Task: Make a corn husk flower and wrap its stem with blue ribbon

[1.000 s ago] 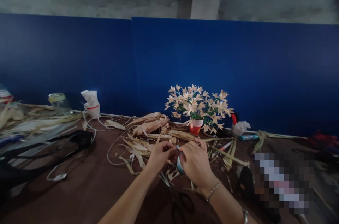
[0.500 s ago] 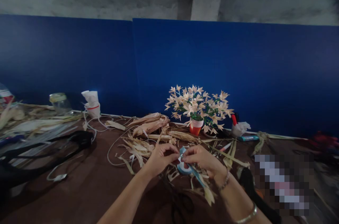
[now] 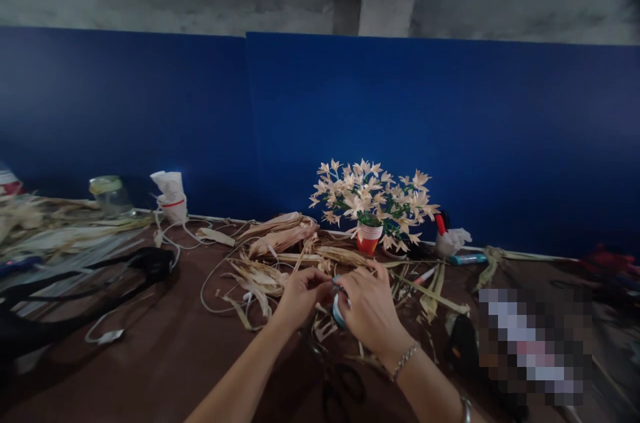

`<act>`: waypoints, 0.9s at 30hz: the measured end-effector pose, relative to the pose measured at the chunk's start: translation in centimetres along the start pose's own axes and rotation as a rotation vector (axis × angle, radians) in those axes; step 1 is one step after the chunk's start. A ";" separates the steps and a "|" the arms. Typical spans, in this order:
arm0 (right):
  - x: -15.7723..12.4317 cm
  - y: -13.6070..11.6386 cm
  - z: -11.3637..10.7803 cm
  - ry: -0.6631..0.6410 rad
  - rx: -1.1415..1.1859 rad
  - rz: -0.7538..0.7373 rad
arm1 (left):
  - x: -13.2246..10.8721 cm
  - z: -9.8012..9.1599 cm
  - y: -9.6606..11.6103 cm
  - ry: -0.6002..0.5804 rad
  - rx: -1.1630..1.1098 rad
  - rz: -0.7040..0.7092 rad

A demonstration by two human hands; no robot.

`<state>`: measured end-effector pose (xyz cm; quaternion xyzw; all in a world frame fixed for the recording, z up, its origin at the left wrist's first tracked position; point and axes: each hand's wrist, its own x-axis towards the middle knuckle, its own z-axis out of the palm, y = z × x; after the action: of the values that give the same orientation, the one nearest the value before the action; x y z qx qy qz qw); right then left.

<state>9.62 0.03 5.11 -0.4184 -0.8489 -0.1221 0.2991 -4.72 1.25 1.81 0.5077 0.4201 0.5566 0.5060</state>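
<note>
My left hand [image 3: 304, 295] is closed in a pinch at the middle of the brown table; what its fingertips hold is too small to name. My right hand [image 3: 367, 303] meets it from the right, thumb and fingers closed on part of a light blue tape roll [image 3: 339, 311], mostly hidden behind the fingers. Just beyond the hands lie dry husk strips [image 3: 257, 276]. A red and white cup [image 3: 369, 239] behind them holds a bunch of pale husk flowers [image 3: 361, 193]. Below the hands is a dark pair of scissors [image 3: 343, 383].
Black straps [image 3: 150, 263] and a white cable lie on the left, with a glass jar [image 3: 111, 196] and a wrapped white cup [image 3: 174, 199] behind. A teal marker [image 3: 467, 259] sits back right. A blue partition [image 3: 350, 96] stands behind the table.
My right hand has turned over the tape roll and moved left, its fingers now raised. The long blue and husk strip that hung below it no longer shows. The view has shifted slightly.
</note>
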 end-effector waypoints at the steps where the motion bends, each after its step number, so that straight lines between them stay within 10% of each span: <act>1: -0.1 -0.1 0.1 0.015 -0.015 0.008 | -0.1 0.2 0.1 0.022 -0.010 -0.017; 15: -0.1 0.5 1.2 0.032 0.164 0.110 | 0.7 -1.0 -0.3 -0.033 -0.028 -0.056; 22: 0.7 1.6 1.2 -0.424 0.794 0.363 | -0.3 -0.2 0.8 -0.111 -0.020 -0.059; 27: 0.1 0.8 1.1 -0.040 0.333 0.209 | -0.2 0.1 0.3 -0.012 -0.039 -0.075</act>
<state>9.76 1.11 4.22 -0.4512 -0.8150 0.0602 0.3586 -4.68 1.01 2.12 0.4849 0.4251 0.5423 0.5387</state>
